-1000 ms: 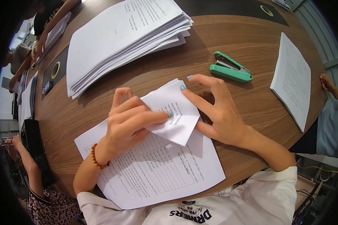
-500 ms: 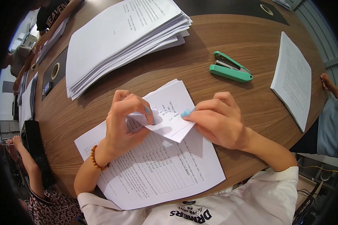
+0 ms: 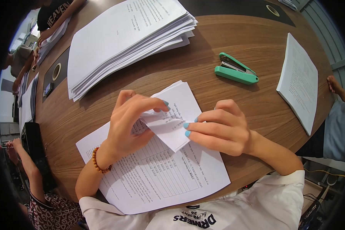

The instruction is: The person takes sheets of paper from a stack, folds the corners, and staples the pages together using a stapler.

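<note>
So the folded paper (image 3: pixel 168 130) is between both hands, over some sheets (image 3: pixel 149 188), its tip shifted slightly toward the body. Right hand (image 3: pixel 226 128) now lays its fingers across it, probably steadying that edge; thumb's hidden, can't tell if it's pinching. Left hand (image 3: pixel 128 124) has index and thumb wide apart. Past the fingers on the wood surface (image 3: pixel 207 34): stapler (image 3: pixel 237 73), stack (image 3: pixel 119 50). Someone's arm (image 3: pixel 30 163) is far left.
</note>
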Demonstrator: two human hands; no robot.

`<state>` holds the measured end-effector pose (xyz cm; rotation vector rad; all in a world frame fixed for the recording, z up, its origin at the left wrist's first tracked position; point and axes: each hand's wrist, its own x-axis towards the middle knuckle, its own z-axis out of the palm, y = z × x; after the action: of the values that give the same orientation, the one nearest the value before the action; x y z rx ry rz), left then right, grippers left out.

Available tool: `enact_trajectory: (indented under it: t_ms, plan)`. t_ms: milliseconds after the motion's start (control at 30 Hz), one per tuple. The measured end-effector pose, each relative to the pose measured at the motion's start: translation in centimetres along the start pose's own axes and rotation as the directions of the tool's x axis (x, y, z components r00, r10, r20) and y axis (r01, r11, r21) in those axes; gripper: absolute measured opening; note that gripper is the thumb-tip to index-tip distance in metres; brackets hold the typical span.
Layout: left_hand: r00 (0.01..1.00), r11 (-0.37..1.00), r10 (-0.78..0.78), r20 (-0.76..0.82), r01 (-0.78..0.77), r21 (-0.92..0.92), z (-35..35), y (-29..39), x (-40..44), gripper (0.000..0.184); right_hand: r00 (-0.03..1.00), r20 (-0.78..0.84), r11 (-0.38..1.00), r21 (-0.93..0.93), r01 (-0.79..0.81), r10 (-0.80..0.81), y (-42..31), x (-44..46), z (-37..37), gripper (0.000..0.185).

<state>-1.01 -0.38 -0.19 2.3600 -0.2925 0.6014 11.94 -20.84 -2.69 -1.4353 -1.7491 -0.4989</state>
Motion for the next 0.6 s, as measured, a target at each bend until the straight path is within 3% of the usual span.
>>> enact_trajectory:
  t_ms: [233, 333, 400, 433, 600]
  plan:
    - [0.996, 1.0, 0.006, 0.086, -0.008, 0.014, -0.24, -0.19, -0.06, 0.045, 0.999, -0.028, 0.995, 0.086, 0.039, -0.037, -0.07, -0.16, -0.06, 0.015]
    - [0.996, 1.0, -0.019, 0.082, 0.017, 0.02, -0.04, -0.02, 0.11, 0.047, 0.997, -0.055, 0.988, 0.15, -0.044, 0.053, 0.09, -0.03, 0.12, 0.028]
    - [0.996, 0.998, -0.055, 0.068, 0.053, 0.022, 0.06, -0.01, 0.12, 0.05, 0.935, -0.01, 0.92, 0.182, -0.347, 0.355, 0.01, 0.47, -0.11, 0.04]
    - [0.994, 0.998, -0.052, 0.1, 0.048, 0.037, 0.09, -0.15, 0.06, 0.056, 0.905, 0.05, 0.877, 0.227, -0.423, 0.423, 0.27, 0.23, -0.11, 0.047]
    - [0.988, 0.994, -0.087, 0.128, 0.078, 0.076, 0.19, 0.21, 0.22, 0.068, 0.867, 0.102, 0.83, 0.256, -0.496, 0.487, 0.58, 0.05, 0.03, 0.044]
